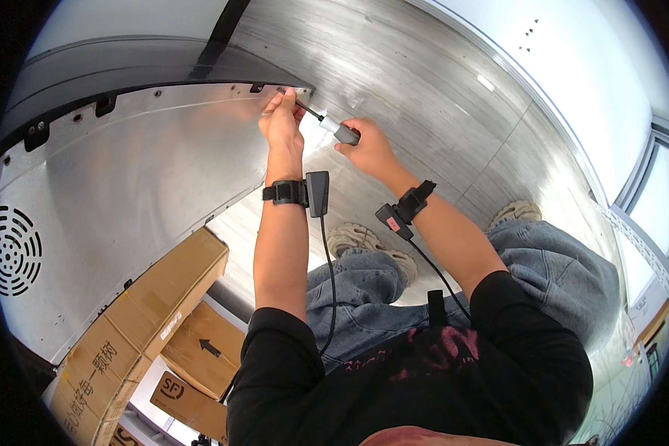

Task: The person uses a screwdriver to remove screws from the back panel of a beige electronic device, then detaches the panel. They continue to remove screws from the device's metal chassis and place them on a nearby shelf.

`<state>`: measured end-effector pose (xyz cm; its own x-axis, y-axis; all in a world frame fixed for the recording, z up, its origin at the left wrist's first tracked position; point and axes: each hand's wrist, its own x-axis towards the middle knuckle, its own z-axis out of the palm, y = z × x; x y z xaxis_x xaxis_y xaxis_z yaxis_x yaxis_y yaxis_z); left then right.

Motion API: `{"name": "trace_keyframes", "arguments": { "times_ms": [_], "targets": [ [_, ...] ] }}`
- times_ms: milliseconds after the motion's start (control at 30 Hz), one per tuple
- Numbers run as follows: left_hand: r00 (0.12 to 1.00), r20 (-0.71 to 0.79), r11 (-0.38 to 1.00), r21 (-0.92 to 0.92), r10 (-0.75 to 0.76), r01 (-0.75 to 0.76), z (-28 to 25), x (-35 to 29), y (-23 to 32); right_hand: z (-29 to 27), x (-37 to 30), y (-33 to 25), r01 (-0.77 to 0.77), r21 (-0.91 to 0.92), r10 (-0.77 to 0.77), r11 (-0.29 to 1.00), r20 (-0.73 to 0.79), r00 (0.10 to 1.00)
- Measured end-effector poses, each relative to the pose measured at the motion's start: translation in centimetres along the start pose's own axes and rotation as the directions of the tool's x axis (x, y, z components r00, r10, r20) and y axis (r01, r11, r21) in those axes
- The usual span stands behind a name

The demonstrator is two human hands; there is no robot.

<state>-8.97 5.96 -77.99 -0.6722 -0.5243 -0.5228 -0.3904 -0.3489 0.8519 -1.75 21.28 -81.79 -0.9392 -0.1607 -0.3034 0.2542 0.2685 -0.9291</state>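
My right hand (368, 151) is closed around the grey handle of a screwdriver (340, 132), which has a silver collar and a thin dark shaft. The shaft points up and left and ends at the fingers of my left hand (281, 125). Those fingers are pinched together near the far right corner of a large metal panel (167, 160). Whatever they pinch, and the tip of the shaft, is hidden or too small to make out. Along the panel's dark upper edge run several small holes and slots, and round vent slits show at its left.
Cardboard boxes (145, 305) are stacked against the panel's near side, lower left. A white curved surface (572, 82) bounds the right. Grey wood-look floor (424, 97) lies between. Black devices (317, 195) with cables are strapped to both my wrists. My knees and shoes are close below.
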Motion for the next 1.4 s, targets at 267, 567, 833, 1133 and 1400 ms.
{"name": "trace_keyframes", "arguments": {
  "times_ms": [267,567,833,1133,1400],
  "targets": [
    [0.997,0.057,0.998,-0.032,-0.052,0.054,0.0,-0.1,0.5,-3.3,0.2,-2.3,-0.538,0.55,0.266,0.638,0.499,0.825],
    [0.991,0.112,0.992,-0.103,-0.066,0.078,-0.2,-0.2,0.3,-0.5,0.1,1.1,-0.042,0.307,0.016,0.951,0.088,0.996],
    [0.992,0.099,0.992,-0.086,-0.079,0.088,-0.6,0.2,0.0,-2.3,-0.2,-1.3,-0.383,0.526,0.205,0.759,0.365,0.908],
    [0.987,0.129,0.983,-0.146,-0.094,0.113,-0.4,-0.5,0.5,-2.4,-0.8,-1.7,-0.278,0.529,0.123,0.802,0.308,0.943],
    [0.985,0.14,0.972,-0.2,-0.098,0.125,-0.1,-0.8,0.6,-1.5,-1.0,-1.4,0.098,0.231,-0.098,0.968,-0.013,0.995]
  ]
}}
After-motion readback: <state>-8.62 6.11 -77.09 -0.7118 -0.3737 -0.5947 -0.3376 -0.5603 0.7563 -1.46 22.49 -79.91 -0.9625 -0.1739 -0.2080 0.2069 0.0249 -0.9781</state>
